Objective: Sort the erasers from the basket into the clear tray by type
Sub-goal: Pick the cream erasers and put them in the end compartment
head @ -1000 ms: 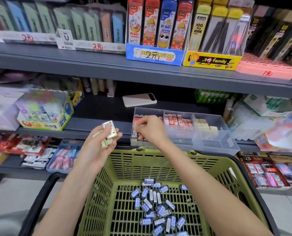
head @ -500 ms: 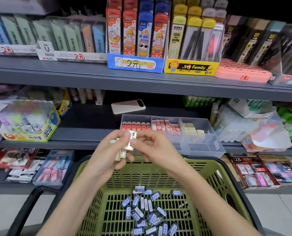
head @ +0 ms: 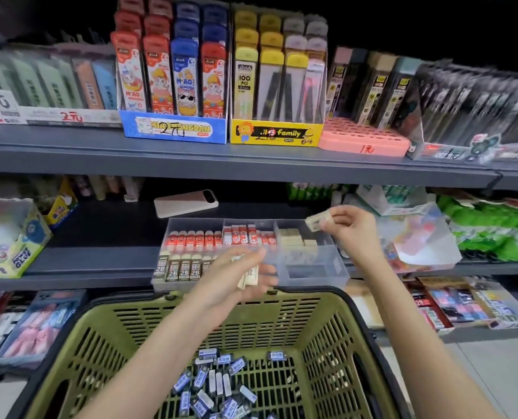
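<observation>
My right hand (head: pixel 349 226) pinches one cream eraser (head: pixel 318 220) above the right compartment of the clear tray (head: pixel 312 275), where several cream erasers (head: pixel 295 239) lie. My left hand (head: pixel 236 278) holds a few more cream erasers (head: pixel 248 276) in front of the tray's middle. The tray on the shelf also holds red-sleeved erasers (head: pixel 195 240), red-and-white ones (head: pixel 245 234) and dark 2B erasers (head: pixel 180 269). Below, the green basket (head: pixel 124 328) holds several blue-sleeved erasers (head: pixel 218 385).
A pinkish flat device (head: pixel 186 202) lies on the shelf behind the tray. A glue box (head: pixel 8 237) stands at left, plastic-wrapped packs (head: pixel 417 237) at right. The upper shelf (head: pixel 221 160) carries display boxes of pencil leads. Lower shelves hold more stationery.
My right hand took one cream eraser from my left hand and carried it up and right over the tray's right compartment. My left hand stayed in front of the tray with the others.
</observation>
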Motion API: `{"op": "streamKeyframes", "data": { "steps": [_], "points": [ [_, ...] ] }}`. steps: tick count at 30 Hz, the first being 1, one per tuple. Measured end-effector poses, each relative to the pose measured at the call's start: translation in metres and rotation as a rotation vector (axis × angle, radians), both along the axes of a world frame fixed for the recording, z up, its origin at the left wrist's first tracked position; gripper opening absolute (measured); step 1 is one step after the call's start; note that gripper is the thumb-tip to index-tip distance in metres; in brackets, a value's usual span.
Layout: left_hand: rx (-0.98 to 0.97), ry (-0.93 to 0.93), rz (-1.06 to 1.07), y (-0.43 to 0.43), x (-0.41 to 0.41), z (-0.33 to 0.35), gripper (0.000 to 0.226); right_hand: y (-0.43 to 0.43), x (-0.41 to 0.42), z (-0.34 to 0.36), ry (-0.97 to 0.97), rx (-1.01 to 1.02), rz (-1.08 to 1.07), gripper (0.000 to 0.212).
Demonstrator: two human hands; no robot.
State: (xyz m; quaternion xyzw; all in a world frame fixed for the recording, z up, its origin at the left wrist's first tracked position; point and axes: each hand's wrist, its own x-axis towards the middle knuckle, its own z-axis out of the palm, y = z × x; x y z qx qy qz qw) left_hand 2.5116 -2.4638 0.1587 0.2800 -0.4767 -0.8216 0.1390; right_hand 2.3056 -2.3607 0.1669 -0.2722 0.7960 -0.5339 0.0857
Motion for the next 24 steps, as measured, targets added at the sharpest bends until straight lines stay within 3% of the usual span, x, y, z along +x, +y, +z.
{"op": "streamKeyframes", "data": {
  "steps": [5, 9, 14, 21, 23, 24],
  "points": [
    [0.214, 0.019, 0.05, -0.006, -0.009, -0.004, 0.06, -0.021, -0.045, -0.028, 0.529, 0.564, -0.083, 0.02],
    [0.231, -0.011, 0.1, -0.011, -0.013, -0.01, 0.057, -0.03, -0.051, -0.043, 0.647, 0.717, 0.051, 0.019],
    [0.206, -0.042, 0.148, -0.013, -0.017, -0.017, 0.038, -0.03, -0.057, -0.054, 0.642, 0.733, 0.203, 0.024],
    [0.111, -0.021, 0.185, -0.007, -0.024, -0.018, 0.055, -0.028, -0.05, -0.048, 0.815, 0.824, 0.196, 0.036],
    [0.035, -0.011, 0.177, -0.005, -0.025, -0.018, 0.05, -0.024, -0.033, -0.038, 0.823, 0.704, 0.138, 0.029],
    [-0.01, -0.007, 0.169, -0.005, -0.026, -0.019, 0.046, -0.021, -0.021, -0.032, 0.737, 0.57, 0.158, 0.026]
  ]
}}
